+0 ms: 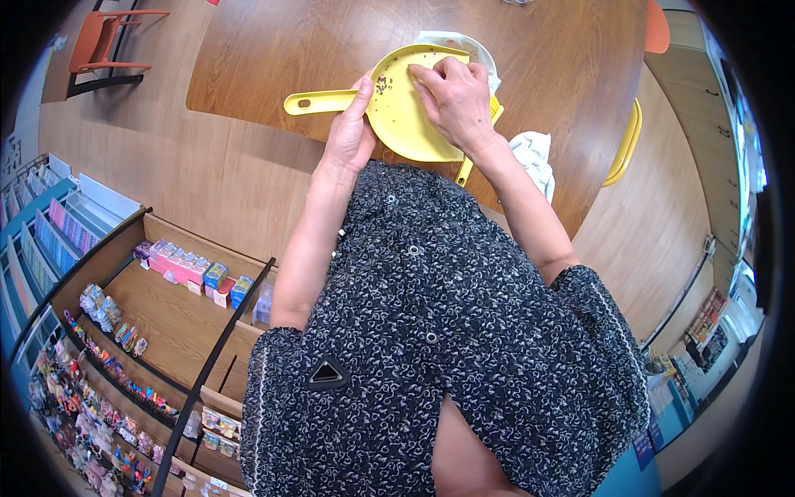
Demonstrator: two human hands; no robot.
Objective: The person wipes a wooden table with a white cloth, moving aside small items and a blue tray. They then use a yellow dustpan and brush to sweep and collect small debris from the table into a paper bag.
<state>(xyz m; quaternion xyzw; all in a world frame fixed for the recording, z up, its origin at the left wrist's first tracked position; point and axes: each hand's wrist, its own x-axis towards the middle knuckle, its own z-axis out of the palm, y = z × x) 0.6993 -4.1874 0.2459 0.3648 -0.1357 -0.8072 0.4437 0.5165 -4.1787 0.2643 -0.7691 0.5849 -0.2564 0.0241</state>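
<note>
A yellow dustpan (402, 124) is held over the brown wooden table, its handle pointing left. Dark crumbs are gathered on it near the handle, with a few specks scattered elsewhere. My left hand (354, 131) grips the pan where the handle meets it, thumb on top. Above the pan's right half is my right hand (457, 98), its fingers curled in and drawn together; whatever they may hold is hidden. Partly covered by the pan and my right hand is a yellow brush (464, 171), with bristles showing at the right.
Behind the pan stands a whitish round container (480, 56), mostly hidden. A white cloth (537, 157) lies by the table's near right edge. An orange chair (98, 41) stands far left, a yellow chair (625, 145) at right. Shelves with small goods (178, 265) are at lower left.
</note>
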